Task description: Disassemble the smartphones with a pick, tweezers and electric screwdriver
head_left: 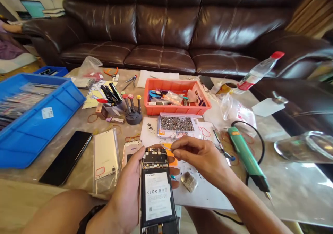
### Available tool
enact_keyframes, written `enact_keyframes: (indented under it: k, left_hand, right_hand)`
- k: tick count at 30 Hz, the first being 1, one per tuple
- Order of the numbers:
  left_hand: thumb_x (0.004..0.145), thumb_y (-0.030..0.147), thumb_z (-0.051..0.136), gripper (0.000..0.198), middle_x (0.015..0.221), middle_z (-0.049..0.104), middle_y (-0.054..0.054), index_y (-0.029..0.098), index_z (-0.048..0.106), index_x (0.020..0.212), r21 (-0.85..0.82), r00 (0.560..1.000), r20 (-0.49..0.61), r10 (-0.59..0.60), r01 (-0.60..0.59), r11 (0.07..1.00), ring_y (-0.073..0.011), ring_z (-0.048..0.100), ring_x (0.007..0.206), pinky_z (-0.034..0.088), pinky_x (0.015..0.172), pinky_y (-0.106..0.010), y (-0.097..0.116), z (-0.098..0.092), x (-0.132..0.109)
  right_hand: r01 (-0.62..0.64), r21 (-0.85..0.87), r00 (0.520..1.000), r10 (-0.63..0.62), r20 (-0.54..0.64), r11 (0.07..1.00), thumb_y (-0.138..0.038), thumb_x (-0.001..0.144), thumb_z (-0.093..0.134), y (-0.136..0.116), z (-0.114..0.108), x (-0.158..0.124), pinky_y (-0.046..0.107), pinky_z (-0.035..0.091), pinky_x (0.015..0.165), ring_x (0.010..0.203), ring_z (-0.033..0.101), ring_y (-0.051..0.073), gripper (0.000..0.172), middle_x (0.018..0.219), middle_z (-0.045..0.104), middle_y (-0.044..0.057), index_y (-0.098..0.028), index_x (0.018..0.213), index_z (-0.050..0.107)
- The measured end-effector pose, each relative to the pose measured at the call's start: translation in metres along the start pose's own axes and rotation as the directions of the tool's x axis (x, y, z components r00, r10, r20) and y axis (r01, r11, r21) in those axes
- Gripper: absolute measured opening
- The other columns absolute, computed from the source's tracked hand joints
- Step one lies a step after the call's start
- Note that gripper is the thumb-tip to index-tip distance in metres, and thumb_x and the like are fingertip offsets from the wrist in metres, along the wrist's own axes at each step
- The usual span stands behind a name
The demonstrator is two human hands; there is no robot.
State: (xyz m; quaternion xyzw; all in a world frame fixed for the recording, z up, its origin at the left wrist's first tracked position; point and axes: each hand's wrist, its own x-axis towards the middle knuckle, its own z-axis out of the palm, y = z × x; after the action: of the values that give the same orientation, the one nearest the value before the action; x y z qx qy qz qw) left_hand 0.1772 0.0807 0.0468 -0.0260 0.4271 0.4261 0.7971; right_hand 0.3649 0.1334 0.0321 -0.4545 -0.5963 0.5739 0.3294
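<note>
My left hand (125,189) grips an opened Oppo smartphone (156,192) from the side, its white-labelled battery and circuit board (155,158) facing up. My right hand (197,154) hovers just above the phone's top end, with thumb and fingers pinched on a small thin item (164,146) too tiny to identify. Under the fingers lies an orange plastic piece (170,154). A gold phone back cover (105,154) in clear plastic sits left of my left hand. A crumpled foil piece (189,182) rests on white paper right of the phone.
An orange crate of parts (177,97) and a tray of tiny screws (177,123) stand ahead. A green electric screwdriver (247,157) lies right. Left are a black phone (66,157), a blue bin (39,119), and a tool holder (132,114). A leather sofa (166,29) stands behind.
</note>
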Motion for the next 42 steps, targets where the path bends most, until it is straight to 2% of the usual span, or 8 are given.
enact_keyframes:
  k: [8,14,20,24,26,31,37,42]
  left_hand:
    - [0.106,0.039,0.046,0.038,0.098,0.081,-0.01,0.015,0.073,0.118,-0.053,0.997,-0.076,0.0,-0.004,0.999,-0.0225,0.076,0.069,0.064,0.074,-0.043,-0.019,-0.011,0.014]
    - [0.105,0.048,0.049,0.045,0.097,0.081,-0.012,0.013,0.072,0.122,-0.105,0.999,-0.043,-0.014,0.009,0.994,-0.022,0.074,0.066,0.064,0.071,-0.044,-0.021,-0.016,0.017]
    - [0.106,0.05,0.042,0.052,0.087,0.08,-0.015,0.009,0.073,0.116,-0.074,0.995,-0.061,-0.079,0.075,0.994,-0.0264,0.077,0.067,0.062,0.065,-0.038,-0.015,-0.01,0.011]
    - [0.104,0.049,0.048,0.051,0.092,0.081,-0.02,0.006,0.073,0.116,0.019,0.996,-0.055,-0.077,0.078,0.997,-0.0277,0.078,0.068,0.063,0.063,-0.037,-0.004,-0.025,0.004]
    - [0.103,0.037,0.054,0.038,0.098,0.081,-0.02,0.008,0.072,0.119,0.074,0.996,-0.081,-0.048,0.054,0.996,-0.0305,0.08,0.076,0.065,0.067,-0.04,0.007,-0.037,0.001]
    - [0.098,0.013,0.055,0.034,0.102,0.083,-0.014,0.013,0.069,0.129,0.2,0.953,-0.225,0.204,-0.16,0.967,-0.0284,0.081,0.081,0.068,0.074,-0.043,0.035,-0.052,-0.008]
    - [0.103,0.017,0.046,0.037,0.104,0.083,-0.016,0.011,0.068,0.132,0.139,0.962,-0.214,0.167,-0.139,0.98,-0.0296,0.081,0.086,0.067,0.079,-0.046,0.047,-0.052,-0.017]
    - [0.104,0.019,0.044,0.037,0.098,0.082,-0.021,0.003,0.071,0.123,0.071,0.967,-0.213,0.144,-0.131,0.989,-0.0296,0.081,0.077,0.067,0.077,-0.046,0.044,-0.053,-0.018]
  right_hand:
    - [0.273,-0.356,0.953,-0.201,0.226,0.894,-0.005,0.092,0.07,0.006,0.012,-0.013,0.027,0.054,0.082,0.088,0.073,0.015,0.02,0.094,0.078,0.0,-0.023,0.096,0.079]
    - [0.332,-0.4,0.94,-0.264,0.215,0.855,-0.004,0.093,0.068,0.01,0.018,-0.009,0.028,0.055,0.083,0.092,0.072,0.016,0.022,0.101,0.074,0.003,-0.021,0.102,0.077]
    - [0.199,-0.442,0.979,-0.197,0.05,0.875,-0.017,0.094,0.068,0.003,0.01,-0.007,0.031,0.058,0.075,0.085,0.073,0.018,0.017,0.1,0.076,0.003,-0.028,0.102,0.076]
    - [0.027,-0.55,0.98,-0.131,-0.151,0.835,-0.023,0.093,0.066,0.005,-0.004,-0.006,0.031,0.054,0.068,0.077,0.072,0.019,0.012,0.09,0.08,0.001,-0.028,0.096,0.077]
    - [-0.048,-0.621,0.981,-0.079,-0.175,0.782,-0.023,0.09,0.067,0.01,-0.008,-0.007,0.029,0.049,0.064,0.072,0.071,0.019,0.01,0.082,0.079,0.0,-0.027,0.089,0.076]
    - [-0.119,-0.738,0.99,0.136,-0.037,0.664,-0.018,0.088,0.07,0.023,-0.001,-0.014,0.026,0.039,0.06,0.066,0.066,0.015,0.011,0.074,0.076,-0.001,-0.024,0.08,0.075]
    - [0.115,-0.762,0.977,0.065,0.203,0.637,-0.018,0.093,0.071,0.029,0.022,-0.015,0.027,0.041,0.066,0.073,0.065,0.014,0.005,0.085,0.073,0.0,-0.02,0.09,0.074]
    - [0.282,-0.863,0.948,0.014,0.317,0.419,-0.041,0.093,0.077,0.025,0.047,-0.013,0.031,0.038,0.061,0.078,0.068,0.022,0.026,0.093,0.072,0.008,-0.016,0.098,0.072]
